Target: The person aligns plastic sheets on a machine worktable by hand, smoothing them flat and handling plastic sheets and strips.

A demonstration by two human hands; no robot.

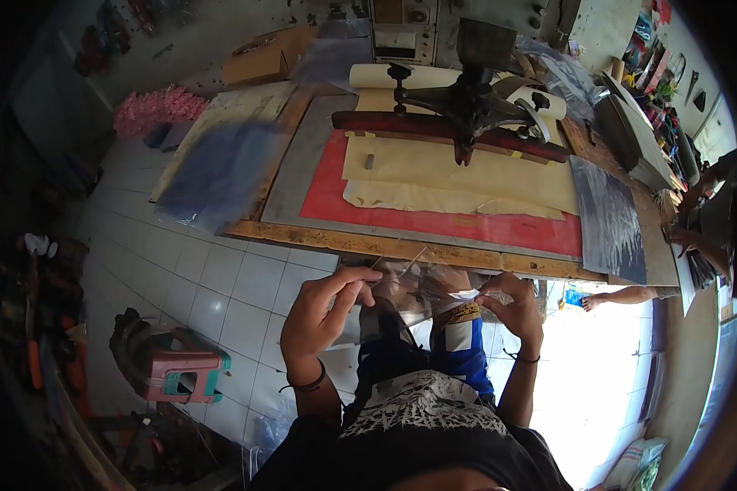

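Note:
A thin clear plastic sheet (pixel 418 286) hangs between my two hands, just in front of the table's wooden edge (pixel 434 252). My left hand (pixel 323 307) is closed at the sheet's left side, thumb and fingers pinched together. On the other side, my right hand (pixel 512 304) pinches the sheet's right edge. Beyond the table edge lies a red mat (pixel 327 184) with tan paper (pixel 458 184) on it. A dark metal press head with a long red bar (pixel 401 127) stands over the paper.
Blue plastic sheets (pixel 221 168) lie at the table's left, and a silvery-blue sheet (pixel 610 217) at its right. A cardboard box (pixel 266 57) sits at the back left. A pink and green stool (pixel 184 368) stands on the floor. Another person's arm (pixel 700 192) shows at the right.

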